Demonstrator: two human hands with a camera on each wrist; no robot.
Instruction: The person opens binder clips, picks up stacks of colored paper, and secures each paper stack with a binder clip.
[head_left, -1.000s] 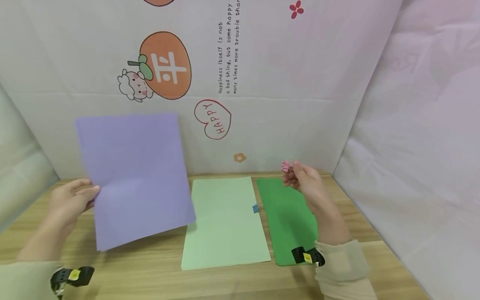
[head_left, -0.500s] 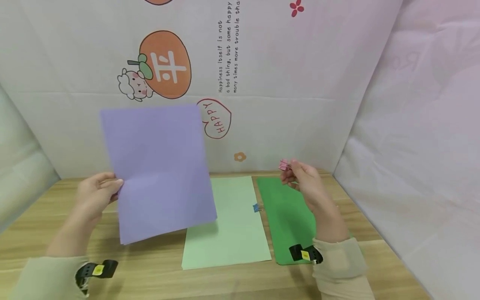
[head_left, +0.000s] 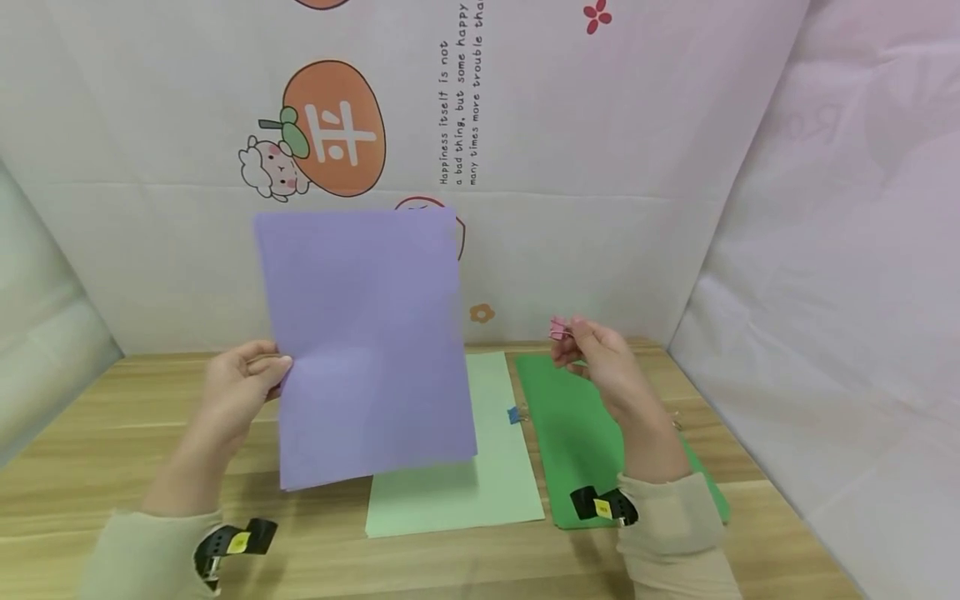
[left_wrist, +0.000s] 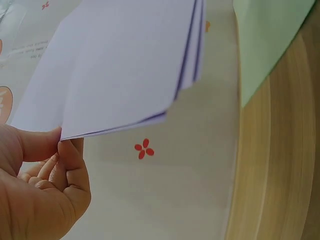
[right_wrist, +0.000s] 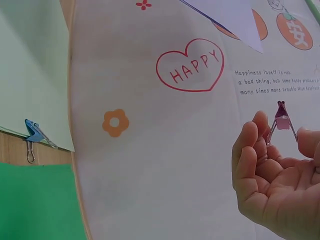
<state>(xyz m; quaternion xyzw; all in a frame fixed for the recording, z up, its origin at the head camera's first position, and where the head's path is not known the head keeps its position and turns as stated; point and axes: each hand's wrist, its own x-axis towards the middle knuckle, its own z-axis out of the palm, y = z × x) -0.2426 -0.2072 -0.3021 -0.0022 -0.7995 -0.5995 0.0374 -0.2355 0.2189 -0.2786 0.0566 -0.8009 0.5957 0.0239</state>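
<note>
My left hand pinches the left edge of a stack of purple paper between thumb and fingers. The sheets stand nearly upright above the table; in the left wrist view their corners fan slightly apart. Over on the right, my right hand holds a pink binder clip by its wire handles, between thumb and fingers. The right wrist view shows the handles of the clip spread, its closed edge pointing up. Light green paper lies on the table, partly hidden behind the purple sheets, with a blue binder clip on its right edge.
Dark green paper lies right of the light green paper, under my right forearm. A metal clip handle shows at its right edge. The wooden table ends at a white printed cloth behind, with another cloth wall at right.
My left hand has carried the purple paper rightward, so it now overlaps more of the light green paper. The right hand with the pink binder clip has shifted slightly left.
</note>
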